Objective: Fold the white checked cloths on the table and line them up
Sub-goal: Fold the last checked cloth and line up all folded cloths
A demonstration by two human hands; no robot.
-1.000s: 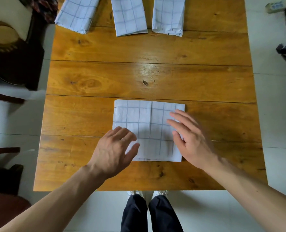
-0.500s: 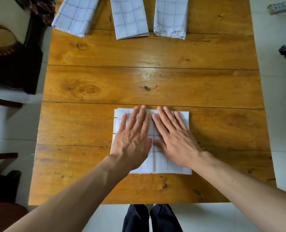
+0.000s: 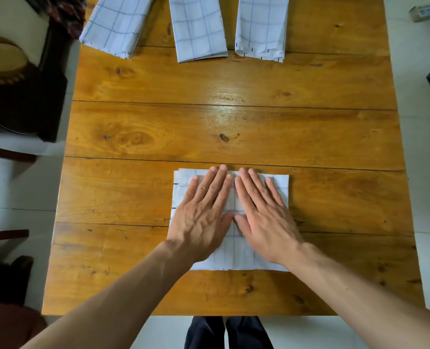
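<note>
Both hands have closed in since a second ago and now lie flat, side by side, on the folded cloth (image 3: 277, 182) at lower centre of the frame. Left hand (image 3: 204, 217) and right hand (image 3: 261, 215) press down with fingers straight and together, gripping nothing; the thumbs nearly touch. The cloth lies square on the wooden surface (image 3: 234, 122) near its front edge. Three folded cloths (image 3: 199, 28) sit in a row along the top edge, apart from one another.
</note>
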